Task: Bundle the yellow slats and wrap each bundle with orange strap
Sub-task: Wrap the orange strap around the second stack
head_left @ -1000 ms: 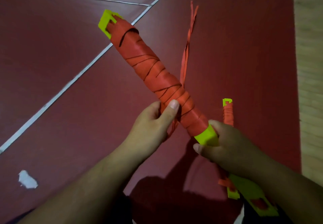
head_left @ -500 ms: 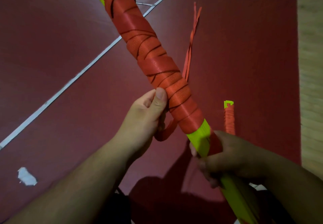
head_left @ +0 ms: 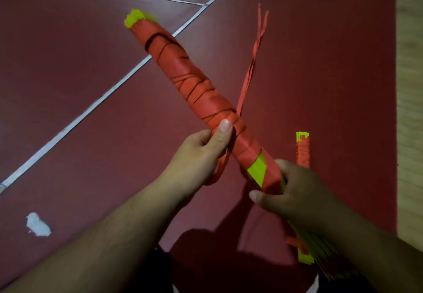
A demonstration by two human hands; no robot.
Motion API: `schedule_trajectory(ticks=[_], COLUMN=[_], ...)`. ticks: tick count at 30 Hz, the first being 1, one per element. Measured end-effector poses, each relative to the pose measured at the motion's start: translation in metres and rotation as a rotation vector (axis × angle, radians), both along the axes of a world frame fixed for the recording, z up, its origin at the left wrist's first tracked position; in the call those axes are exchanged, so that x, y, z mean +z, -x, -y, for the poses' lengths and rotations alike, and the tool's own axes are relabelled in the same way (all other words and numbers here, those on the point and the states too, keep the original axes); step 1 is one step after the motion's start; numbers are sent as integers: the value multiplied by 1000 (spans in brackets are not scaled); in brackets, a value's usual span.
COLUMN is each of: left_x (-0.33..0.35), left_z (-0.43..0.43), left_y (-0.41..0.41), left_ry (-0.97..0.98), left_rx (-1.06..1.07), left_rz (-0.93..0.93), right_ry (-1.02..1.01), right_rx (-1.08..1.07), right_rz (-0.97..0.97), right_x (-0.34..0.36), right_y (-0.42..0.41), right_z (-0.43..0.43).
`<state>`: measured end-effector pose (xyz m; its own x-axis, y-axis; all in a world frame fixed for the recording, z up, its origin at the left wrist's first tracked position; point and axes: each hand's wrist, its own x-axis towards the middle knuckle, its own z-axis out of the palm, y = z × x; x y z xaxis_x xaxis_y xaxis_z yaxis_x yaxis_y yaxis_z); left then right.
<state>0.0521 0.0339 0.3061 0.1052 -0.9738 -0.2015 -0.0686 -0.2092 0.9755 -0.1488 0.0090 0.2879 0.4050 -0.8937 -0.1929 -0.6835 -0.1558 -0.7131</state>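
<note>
— Where is the bundle (head_left: 201, 91), and how does it lie?

— It is in both hands, above the dark red mat (head_left: 332, 75). Its long axis runs on a diagonal: the far end points up and to the left, the near end down and to the right, toward the person. Orange strap (head_left: 251, 64) covers nearly all of it. Yellow shows only at the ragged far tip and in one bare patch near the right hand (head_left: 295, 189).

— What are the fingers doing?

— The left hand (head_left: 196, 155) grips the bundle at its lower part, with the thumb laid flat on the wraps and the fingers curled beneath. The right hand is wrapped round the near end, fingers over the top and thumb sticking out to the left.

— And the loose strap?

— A loop of it hangs below the left hand. Two thin tails come out from behind the bundle and trail up to the right across the mat.

— Anything else?

— A second bundle (head_left: 303, 153), thinner and also wrapped in orange, lies on the mat just beyond the right hand, pointing almost straight away. Yellow slat edges show under the right forearm; whether they belong to either bundle cannot be told. A pale line (head_left: 91, 109) crosses the mat diagonally, a white scrap (head_left: 37, 225) sits at lower left, and pale floor (head_left: 409, 109) borders the mat on the right.
</note>
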Motion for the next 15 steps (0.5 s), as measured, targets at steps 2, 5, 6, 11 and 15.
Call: schedule_trajectory(ticks=[2, 5, 6, 11, 15], left_x=[-4, -5, -4, -1, 2], left_z=[-1, -2, -2, -1, 2], left_y=[1, 3, 3, 5, -5], left_ry=[-20, -13, 4, 96, 85], left_rx=[61, 91, 101, 27, -111], left_rz=[23, -73, -159, -394, -189], right_ry=[19, -48, -109, -785, -597], right_rx=[36, 123, 134, 175, 171], right_rz=[-68, -28, 39, 427, 385], right_x=[2, 7, 9, 23, 19], right_y=[1, 3, 4, 6, 3], right_z=[0, 5, 8, 9, 1])
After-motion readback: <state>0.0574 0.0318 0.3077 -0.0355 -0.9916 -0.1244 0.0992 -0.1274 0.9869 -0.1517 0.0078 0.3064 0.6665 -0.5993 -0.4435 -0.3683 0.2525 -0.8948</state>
